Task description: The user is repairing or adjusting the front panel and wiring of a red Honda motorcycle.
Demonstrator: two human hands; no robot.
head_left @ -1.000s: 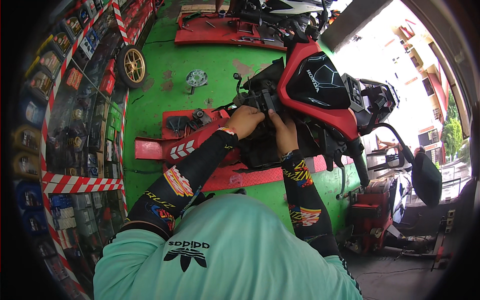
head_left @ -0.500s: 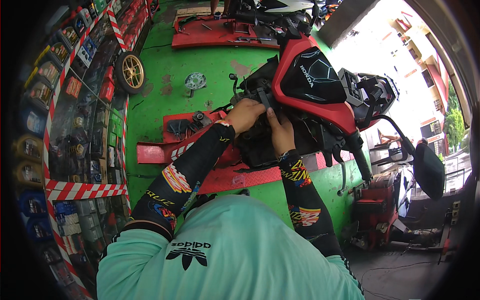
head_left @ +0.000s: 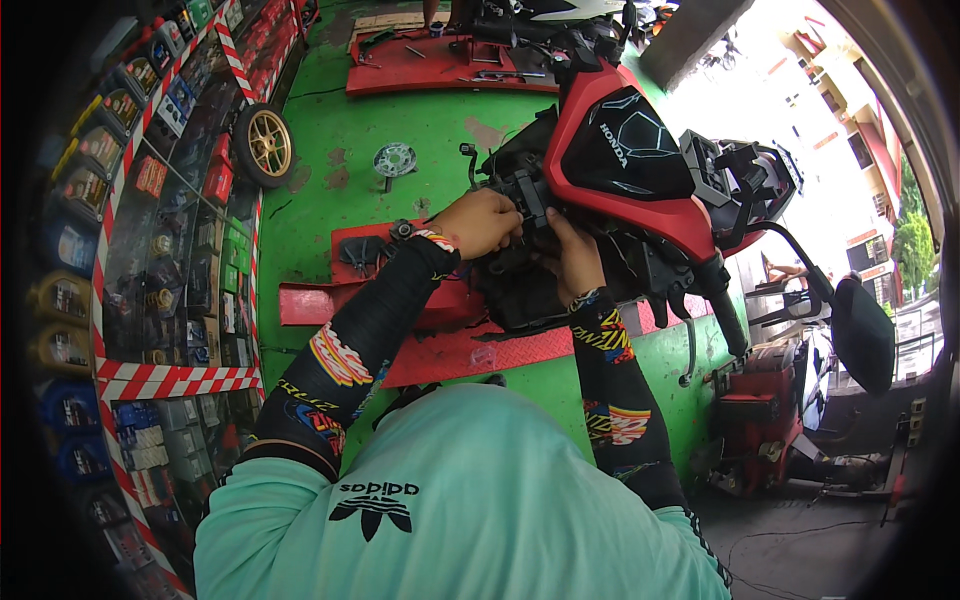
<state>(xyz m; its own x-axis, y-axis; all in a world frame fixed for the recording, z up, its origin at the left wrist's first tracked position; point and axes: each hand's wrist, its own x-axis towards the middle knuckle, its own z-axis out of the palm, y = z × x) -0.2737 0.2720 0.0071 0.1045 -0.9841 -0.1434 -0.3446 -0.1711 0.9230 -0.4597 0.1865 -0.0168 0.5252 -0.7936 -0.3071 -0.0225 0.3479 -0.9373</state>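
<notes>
In front of me is a red and black scooter [head_left: 622, 150], its central bodywork open and dark parts showing. A black box-shaped part [head_left: 527, 198] sits in the opening between my hands. My left hand [head_left: 482, 225] is closed at its left side, fingers curled down; what they pinch is hidden. At the right side of the part, my right hand [head_left: 577, 262] rests with the thumb pressed against its edge and the fingers curled beneath, mostly out of sight. Dark sleeves cover both forearms.
A red lift platform [head_left: 440, 368] lies under the scooter, with loose dark parts [head_left: 362, 250] at its left. A round metal disc [head_left: 395, 160] stands on the green floor. Shelves and a gold wheel [head_left: 266, 145] line the left. The handlebar mirror [head_left: 862, 335] juts out right.
My left hand has shifted slightly left and down, off the top of the black part, uncovering more of it. My right hand has moved slightly right and down.
</notes>
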